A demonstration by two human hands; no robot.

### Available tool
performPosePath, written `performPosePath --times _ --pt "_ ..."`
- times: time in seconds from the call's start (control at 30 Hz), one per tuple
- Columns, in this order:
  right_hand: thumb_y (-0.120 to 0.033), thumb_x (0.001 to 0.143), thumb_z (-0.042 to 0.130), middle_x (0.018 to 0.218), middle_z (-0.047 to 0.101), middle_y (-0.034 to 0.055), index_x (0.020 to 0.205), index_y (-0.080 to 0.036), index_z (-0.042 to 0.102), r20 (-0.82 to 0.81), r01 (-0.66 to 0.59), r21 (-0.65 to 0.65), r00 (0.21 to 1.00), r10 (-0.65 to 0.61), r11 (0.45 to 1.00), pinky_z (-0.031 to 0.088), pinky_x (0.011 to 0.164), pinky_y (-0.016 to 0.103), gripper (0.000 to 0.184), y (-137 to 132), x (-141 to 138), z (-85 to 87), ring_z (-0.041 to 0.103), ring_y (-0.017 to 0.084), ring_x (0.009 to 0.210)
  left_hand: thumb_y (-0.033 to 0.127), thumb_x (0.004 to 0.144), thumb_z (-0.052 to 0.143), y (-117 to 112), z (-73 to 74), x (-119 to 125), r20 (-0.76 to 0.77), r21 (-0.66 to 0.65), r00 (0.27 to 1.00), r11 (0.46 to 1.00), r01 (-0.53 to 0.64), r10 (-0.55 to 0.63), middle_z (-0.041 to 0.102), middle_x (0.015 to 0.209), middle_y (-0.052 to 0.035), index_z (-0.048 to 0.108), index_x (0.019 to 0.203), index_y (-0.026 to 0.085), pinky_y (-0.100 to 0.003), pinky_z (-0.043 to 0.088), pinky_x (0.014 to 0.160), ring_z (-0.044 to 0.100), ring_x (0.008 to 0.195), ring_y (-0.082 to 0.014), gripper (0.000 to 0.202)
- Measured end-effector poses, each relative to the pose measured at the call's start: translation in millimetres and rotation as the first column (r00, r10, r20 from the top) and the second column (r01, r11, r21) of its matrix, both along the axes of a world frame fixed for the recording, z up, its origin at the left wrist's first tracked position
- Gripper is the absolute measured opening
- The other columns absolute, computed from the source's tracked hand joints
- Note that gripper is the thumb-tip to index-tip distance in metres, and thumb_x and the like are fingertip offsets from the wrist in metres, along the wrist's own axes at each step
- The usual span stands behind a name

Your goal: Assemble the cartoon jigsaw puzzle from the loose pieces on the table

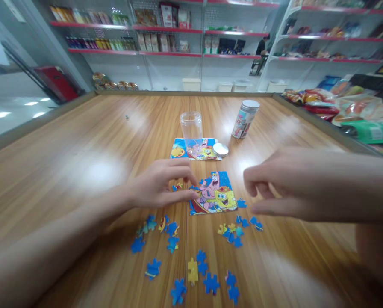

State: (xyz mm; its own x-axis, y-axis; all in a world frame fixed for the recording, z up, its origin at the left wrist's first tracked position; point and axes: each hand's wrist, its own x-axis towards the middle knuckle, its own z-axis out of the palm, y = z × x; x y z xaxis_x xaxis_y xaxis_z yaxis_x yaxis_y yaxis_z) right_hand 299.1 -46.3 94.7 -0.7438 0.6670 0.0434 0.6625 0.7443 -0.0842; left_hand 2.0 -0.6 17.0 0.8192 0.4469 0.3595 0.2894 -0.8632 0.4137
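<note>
A partly assembled cartoon jigsaw puzzle with a pink and a yellow figure lies flat on the wooden table. My left hand is at its left edge, thumb and forefinger apart, the thumb tip over the border; nothing shows between them. A few loose pieces lie partly behind those fingers. To the right, my right hand hovers slightly blurred, fingers bent and thumb apart, with no piece visible in it. One blue puzzle piece lies between this hand and the puzzle. Several more loose pieces are scattered nearer to me.
Behind the puzzle, a clear plastic jar stands by a printed picture sheet with a silver lid on its right end. A printed can stands farther right. Packaged goods are heaped beyond the table's right edge.
</note>
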Motion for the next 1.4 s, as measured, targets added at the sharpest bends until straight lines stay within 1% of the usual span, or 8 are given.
performPosePath --times 0.2,0.33,0.4,0.5,0.6,0.77,1.07,1.4 --pt "-0.018 0.077 0.071 0.059 0.061 -0.0008 0.071 -0.018 0.069 0.229 -0.016 -0.281 0.970 0.084 0.960 0.022 0.044 0.024 0.006 -7 -31 -28.9 0.043 0.010 0.046 0.041 0.087 0.071 1 -40.9 9 -0.109 0.149 0.993 0.987 0.061 -0.045 0.047 0.143 -0.0132 0.062 0.132 0.029 -0.056 0.032 0.113 0.041 0.133 -0.0343 0.048" --pt "-0.021 0.076 0.072 0.057 0.056 -0.0012 0.068 -0.017 0.066 0.203 0.012 -0.202 0.979 0.030 0.979 0.018 0.046 0.025 0.011 -1 -28 -32.3 0.035 0.009 0.046 0.034 0.087 0.071 1 -39.9 5 0.012 -0.129 0.998 0.990 0.064 -0.063 0.048 0.144 -0.0113 0.064 0.132 0.029 -0.054 0.028 0.115 0.040 0.133 -0.0327 0.045" --pt "-0.022 0.080 0.068 0.057 0.054 -0.0014 0.068 -0.016 0.065 0.084 0.012 -0.132 0.996 -0.001 0.991 0.018 0.048 0.025 0.014 10 -25 -35.6 0.034 0.008 0.047 0.031 0.087 0.069 8 -43.5 0 0.259 -0.466 0.964 0.882 0.073 0.057 0.056 0.132 -0.0126 0.070 0.122 0.022 -0.046 0.037 0.108 0.048 0.124 -0.0288 0.035" --pt "-0.025 0.088 0.060 0.052 0.045 -0.0045 0.063 -0.016 0.057 -0.331 -0.006 -0.081 0.944 -0.022 0.997 0.022 0.050 0.024 0.027 38 -25 -55.2 0.032 0.007 0.048 0.039 0.086 0.064 26 -51.0 -15 0.571 -0.780 0.684 0.560 0.280 0.453 0.059 0.086 -0.0084 0.073 0.083 0.013 -0.030 0.047 0.068 0.054 0.078 -0.0172 0.027" --pt "-0.030 0.087 0.061 0.050 0.037 -0.0066 0.058 -0.016 0.048 -0.690 0.079 -0.193 0.698 -0.192 0.978 0.025 0.049 0.023 0.034 68 -22 -89.8 0.031 0.006 0.047 0.036 0.087 0.057 40 -53.4 -31 0.561 -0.821 0.601 0.474 0.317 0.570 0.037 0.060 0.0005 0.054 0.060 0.014 -0.024 0.037 0.052 0.039 0.057 -0.0114 0.035" --pt "-0.035 0.091 0.057 0.053 0.039 -0.0053 0.061 -0.018 0.047 -0.718 0.175 -0.320 0.596 -0.359 0.931 0.026 0.047 0.023 0.036 85 -4 -130.9 0.034 0.008 0.048 0.032 0.083 0.062 37 -51.8 -41 0.476 -0.880 0.561 0.369 0.300 0.677 0.028 0.053 0.0038 0.037 0.053 0.015 -0.021 0.023 0.042 0.028 0.046 -0.0079 0.042" --pt "-0.035 0.090 0.061 0.055 0.045 -0.0041 0.063 -0.016 0.053 -0.653 0.203 -0.438 0.598 -0.465 0.876 0.027 0.048 0.023 0.034 75 1 -135.5 0.038 0.008 0.051 0.040 0.081 0.073 22 -62.9 -43 0.339 -0.931 0.654 0.340 0.131 0.676 0.036 0.052 0.0033 0.051 0.057 0.012 -0.020 0.018 0.044 0.031 0.045 -0.0057 0.042" --pt "-0.034 0.091 0.058 0.057 0.047 -0.0030 0.065 -0.016 0.053 -0.621 0.266 -0.442 0.598 -0.506 0.857 0.030 0.051 0.024 0.033 69 -2 -127.7 0.041 0.009 0.053 0.042 0.086 0.071 15 -52.2 -46 0.172 -0.854 0.850 0.506 -0.123 0.497 0.051 0.058 -0.0002 0.068 0.069 0.011 -0.021 0.029 0.051 0.042 0.054 -0.0089 0.035"
